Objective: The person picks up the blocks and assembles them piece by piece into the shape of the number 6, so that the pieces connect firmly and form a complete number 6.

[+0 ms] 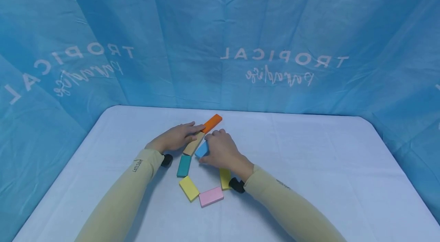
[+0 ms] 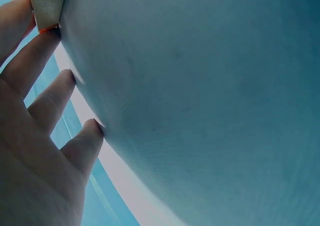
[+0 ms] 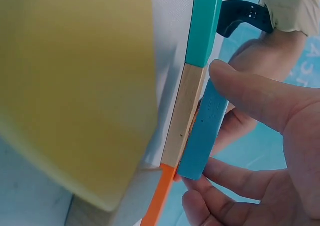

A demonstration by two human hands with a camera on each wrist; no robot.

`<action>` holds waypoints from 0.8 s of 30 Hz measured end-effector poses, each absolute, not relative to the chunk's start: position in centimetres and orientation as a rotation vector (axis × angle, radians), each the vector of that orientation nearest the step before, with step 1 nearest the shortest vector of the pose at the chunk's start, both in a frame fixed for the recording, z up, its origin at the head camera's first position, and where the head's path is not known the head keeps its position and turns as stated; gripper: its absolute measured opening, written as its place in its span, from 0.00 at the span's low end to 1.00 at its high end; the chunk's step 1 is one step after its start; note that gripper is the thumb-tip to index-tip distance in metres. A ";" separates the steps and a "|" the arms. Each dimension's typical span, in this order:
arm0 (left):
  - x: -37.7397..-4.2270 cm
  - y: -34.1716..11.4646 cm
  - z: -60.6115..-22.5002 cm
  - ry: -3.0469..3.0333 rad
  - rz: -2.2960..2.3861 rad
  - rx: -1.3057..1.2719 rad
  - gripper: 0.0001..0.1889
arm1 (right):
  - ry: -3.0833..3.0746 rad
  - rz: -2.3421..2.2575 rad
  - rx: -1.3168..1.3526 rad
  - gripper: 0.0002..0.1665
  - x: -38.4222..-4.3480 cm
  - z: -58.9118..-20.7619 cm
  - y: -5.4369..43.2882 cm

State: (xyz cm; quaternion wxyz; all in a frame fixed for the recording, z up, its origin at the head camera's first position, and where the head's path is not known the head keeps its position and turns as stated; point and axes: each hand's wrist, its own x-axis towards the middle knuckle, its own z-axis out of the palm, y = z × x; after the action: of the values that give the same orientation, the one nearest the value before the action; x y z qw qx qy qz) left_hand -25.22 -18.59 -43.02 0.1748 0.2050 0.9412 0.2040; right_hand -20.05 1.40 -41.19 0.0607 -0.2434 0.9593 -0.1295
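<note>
My right hand (image 1: 221, 150) pinches a blue block (image 3: 202, 131) between its thumb and fingertips. The blue block is just right of a plain wooden block (image 1: 194, 144), in line with its long side. My left hand (image 1: 177, 137) lies on the other side, fingers outstretched, with thumb and index finger at the wooden block and near an orange block (image 1: 213, 123). Its other fingertips (image 2: 92, 128) rest on the white cloth. The orange block meets the wooden block's far end, and a teal block (image 1: 184, 165) its near end.
A yellow block (image 1: 189, 188) and a pink block (image 1: 211, 197) continue the curve nearer me. Another yellow block (image 1: 225, 179) lies partly under my right wrist. White cloth covers the table (image 1: 309, 158); a blue printed curtain (image 1: 192, 43) hangs behind it.
</note>
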 end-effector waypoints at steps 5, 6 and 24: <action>-25.3 -18.6 -43.2 2.666 0.578 0.575 0.28 | 2.900 -0.342 -0.729 0.43 -20.1 -41.1 1.0; -25.3 -18.6 -43.2 2.670 0.574 0.584 0.28 | 2.900 -0.327 -0.731 0.43 -20.1 -41.1 1.0; -25.2 -18.6 -43.0 2.673 0.565 0.588 0.28 | 2.847 -0.214 -0.682 0.40 -20.7 -41.2 -0.3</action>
State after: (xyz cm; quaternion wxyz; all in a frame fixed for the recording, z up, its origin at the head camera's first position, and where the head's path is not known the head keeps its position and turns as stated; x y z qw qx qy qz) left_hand -25.24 -18.58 -43.00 0.1725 0.2071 0.9422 0.1991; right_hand -20.73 -0.27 -41.24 0.1028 -0.2312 0.9647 -0.0725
